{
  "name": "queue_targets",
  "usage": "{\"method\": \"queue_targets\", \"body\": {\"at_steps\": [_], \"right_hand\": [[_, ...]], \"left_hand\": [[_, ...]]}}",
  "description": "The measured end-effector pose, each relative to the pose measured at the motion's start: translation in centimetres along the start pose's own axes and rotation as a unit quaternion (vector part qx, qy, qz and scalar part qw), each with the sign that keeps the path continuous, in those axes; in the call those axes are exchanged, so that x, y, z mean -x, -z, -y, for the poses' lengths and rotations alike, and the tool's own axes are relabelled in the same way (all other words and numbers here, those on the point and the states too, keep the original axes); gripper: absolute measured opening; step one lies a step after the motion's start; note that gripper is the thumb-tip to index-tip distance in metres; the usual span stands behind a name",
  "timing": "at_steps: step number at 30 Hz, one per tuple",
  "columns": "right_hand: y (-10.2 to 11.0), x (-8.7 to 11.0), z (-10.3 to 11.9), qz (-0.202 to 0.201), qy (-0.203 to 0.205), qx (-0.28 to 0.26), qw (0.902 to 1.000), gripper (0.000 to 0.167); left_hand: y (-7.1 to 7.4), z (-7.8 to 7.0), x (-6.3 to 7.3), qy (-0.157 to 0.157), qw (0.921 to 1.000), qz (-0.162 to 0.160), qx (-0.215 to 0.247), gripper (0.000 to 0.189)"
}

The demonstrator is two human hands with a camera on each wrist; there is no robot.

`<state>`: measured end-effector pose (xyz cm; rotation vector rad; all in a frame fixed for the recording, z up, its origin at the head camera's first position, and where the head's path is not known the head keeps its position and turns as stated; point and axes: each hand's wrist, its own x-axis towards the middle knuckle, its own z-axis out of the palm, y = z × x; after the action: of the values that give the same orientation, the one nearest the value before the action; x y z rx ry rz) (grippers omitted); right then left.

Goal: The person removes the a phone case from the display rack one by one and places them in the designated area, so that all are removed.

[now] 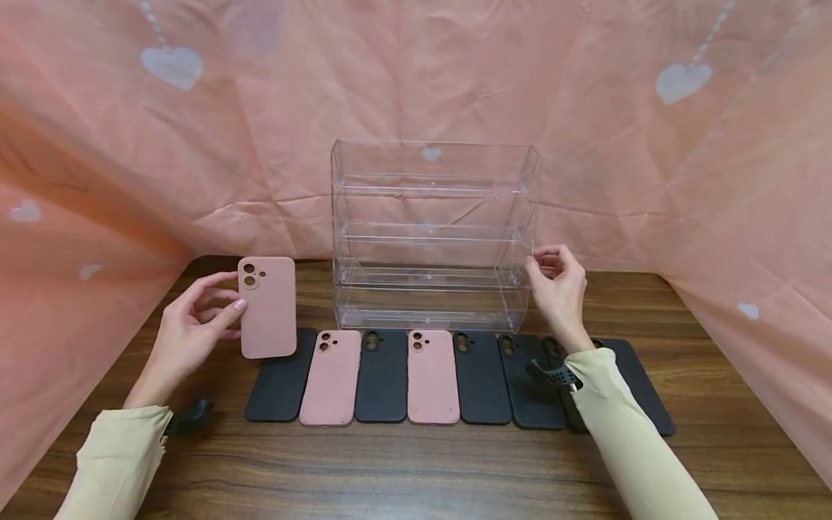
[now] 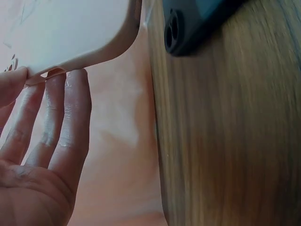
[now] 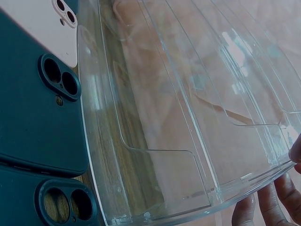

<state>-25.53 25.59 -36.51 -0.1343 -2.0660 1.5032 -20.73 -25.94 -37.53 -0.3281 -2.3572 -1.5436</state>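
Note:
My left hand [image 1: 195, 318] holds a pink phone case [image 1: 269, 314] by its left edge, between thumb and fingers. The case is upright, its camera cutouts at the top left, and overlaps a dark case [image 1: 278, 390] in the head view. In the left wrist view the fingers [image 2: 75, 108] reach under the pink case's edge [image 2: 89, 52]. My right hand [image 1: 557, 289] pinches the right side wall of a clear tiered rack [image 1: 432, 278]. In the right wrist view, its fingers [image 3: 268, 202] lie outside the clear wall, with the thumb on the other side.
A row of phone cases lies along the rack's front: two pink ones [image 1: 330, 379] [image 1: 433, 379] among several dark ones [image 1: 484, 379]. The right forearm passes over the row's right end. Pink cloth [image 1: 273, 144] with hearts hangs behind and beside the wooden table [image 1: 416, 477].

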Motion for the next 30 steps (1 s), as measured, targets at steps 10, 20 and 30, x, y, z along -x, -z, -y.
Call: {"method": "queue_targets", "body": {"at_steps": [10,20,30], "right_hand": [[0.0,0.2,0.2,-0.003,0.004,0.001,1.0000,0.020],[0.0,0.4,0.8,-0.001,0.009,0.011,0.9999,0.021],[0.0,0.2,0.1,-0.006,0.013,0.014,0.9998,0.018]], "left_hand": [[1.7,1.2,0.8,0.029,0.9988,0.030,-0.025,0.052],[3.7,2.5,1.8,0.037,0.9965,0.059,-0.046,0.050],[5.6,3.8,2.8,0.063,0.9934,0.087,-0.041,0.049]]}}
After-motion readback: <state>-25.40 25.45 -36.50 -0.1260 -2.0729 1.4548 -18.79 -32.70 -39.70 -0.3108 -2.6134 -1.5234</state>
